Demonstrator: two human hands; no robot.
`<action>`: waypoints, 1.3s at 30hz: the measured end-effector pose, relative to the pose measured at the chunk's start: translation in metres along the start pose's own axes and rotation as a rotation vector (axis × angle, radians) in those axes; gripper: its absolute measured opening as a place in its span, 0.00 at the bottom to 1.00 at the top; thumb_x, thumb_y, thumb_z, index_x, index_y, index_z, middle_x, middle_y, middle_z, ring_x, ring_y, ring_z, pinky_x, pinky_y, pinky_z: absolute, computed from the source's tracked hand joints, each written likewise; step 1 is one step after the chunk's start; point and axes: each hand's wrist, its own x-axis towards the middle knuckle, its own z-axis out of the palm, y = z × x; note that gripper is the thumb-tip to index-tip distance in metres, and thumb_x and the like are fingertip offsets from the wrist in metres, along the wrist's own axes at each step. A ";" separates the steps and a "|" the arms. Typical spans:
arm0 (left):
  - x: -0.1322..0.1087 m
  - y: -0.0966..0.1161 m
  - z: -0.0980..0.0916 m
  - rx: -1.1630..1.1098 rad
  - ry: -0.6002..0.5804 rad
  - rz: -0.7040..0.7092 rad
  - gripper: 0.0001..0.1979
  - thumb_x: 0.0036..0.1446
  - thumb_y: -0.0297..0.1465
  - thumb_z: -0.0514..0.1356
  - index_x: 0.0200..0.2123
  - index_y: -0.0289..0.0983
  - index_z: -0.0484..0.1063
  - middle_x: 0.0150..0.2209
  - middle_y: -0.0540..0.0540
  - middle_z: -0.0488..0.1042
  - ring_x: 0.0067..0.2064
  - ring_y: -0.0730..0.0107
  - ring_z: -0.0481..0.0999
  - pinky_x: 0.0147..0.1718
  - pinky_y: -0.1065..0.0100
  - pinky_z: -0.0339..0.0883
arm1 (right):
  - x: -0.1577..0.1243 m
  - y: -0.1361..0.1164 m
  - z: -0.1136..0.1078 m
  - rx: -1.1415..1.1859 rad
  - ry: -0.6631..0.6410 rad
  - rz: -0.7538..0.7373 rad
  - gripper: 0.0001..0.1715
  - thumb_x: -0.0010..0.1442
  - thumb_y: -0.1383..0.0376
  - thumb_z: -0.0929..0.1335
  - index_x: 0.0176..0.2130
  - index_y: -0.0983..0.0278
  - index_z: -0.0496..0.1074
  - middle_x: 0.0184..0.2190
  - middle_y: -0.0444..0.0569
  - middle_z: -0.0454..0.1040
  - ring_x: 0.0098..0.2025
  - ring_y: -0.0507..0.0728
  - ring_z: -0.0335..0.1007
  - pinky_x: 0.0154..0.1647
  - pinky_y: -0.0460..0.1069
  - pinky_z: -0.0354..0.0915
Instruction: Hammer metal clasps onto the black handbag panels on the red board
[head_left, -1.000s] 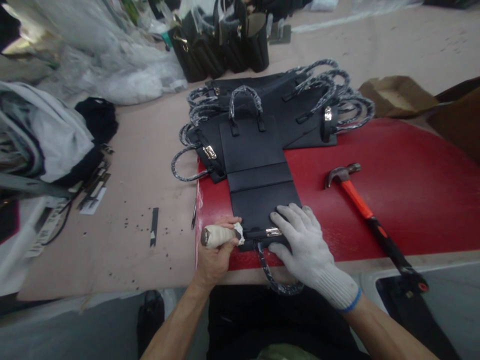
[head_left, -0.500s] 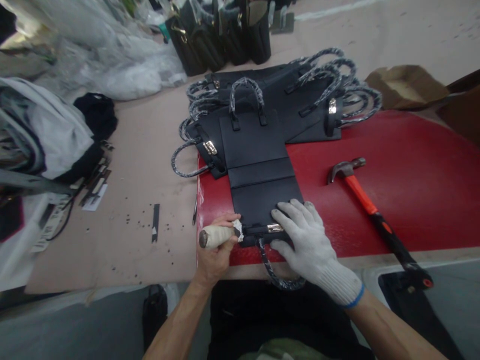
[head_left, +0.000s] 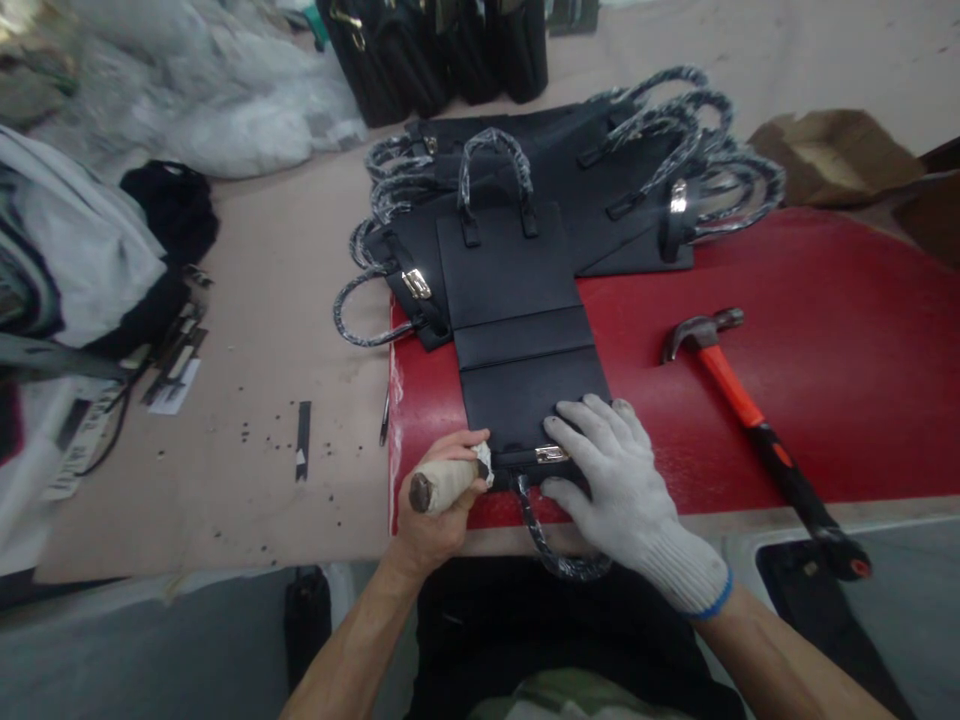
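One black bag panel (head_left: 523, 340), long axis leading away from you; near-right corner hidden under your spread right hand (head_left: 626, 485); left hand (head_left: 433, 532) gripping wrapped tool (head_left: 448, 486), tip obscured.

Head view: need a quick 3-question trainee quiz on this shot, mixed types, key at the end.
1. True or false: the hammer has a handle that runs past the near edge of the red mat.

2. Choose one: the gloved right hand rests on
a) the hammer
b) the black panel
c) the pile of clear plastic

3. Fill in: the pale cylindrical tool is gripped by the ____ hand.

Key: 1 true; 2 b; 3 left.
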 end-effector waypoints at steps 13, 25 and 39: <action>-0.002 0.001 0.002 0.027 0.035 0.010 0.09 0.64 0.27 0.66 0.47 0.38 0.74 0.53 0.39 0.78 0.55 0.57 0.80 0.56 0.55 0.74 | 0.000 0.000 0.000 -0.004 0.010 0.003 0.31 0.61 0.63 0.72 0.62 0.65 0.70 0.64 0.57 0.66 0.69 0.74 0.53 0.71 0.74 0.46; -0.006 0.000 0.003 0.074 0.018 0.015 0.08 0.65 0.27 0.65 0.47 0.37 0.74 0.53 0.39 0.77 0.56 0.56 0.79 0.55 0.55 0.75 | 0.000 0.001 -0.001 -0.007 0.009 0.002 0.31 0.60 0.63 0.72 0.62 0.64 0.70 0.64 0.57 0.66 0.69 0.74 0.53 0.71 0.73 0.46; -0.007 0.002 0.004 0.079 -0.023 -0.011 0.10 0.64 0.26 0.65 0.49 0.38 0.73 0.56 0.38 0.77 0.59 0.57 0.78 0.59 0.55 0.73 | 0.000 0.000 0.001 -0.008 0.021 0.006 0.31 0.60 0.63 0.72 0.61 0.65 0.71 0.64 0.57 0.67 0.68 0.74 0.54 0.71 0.74 0.47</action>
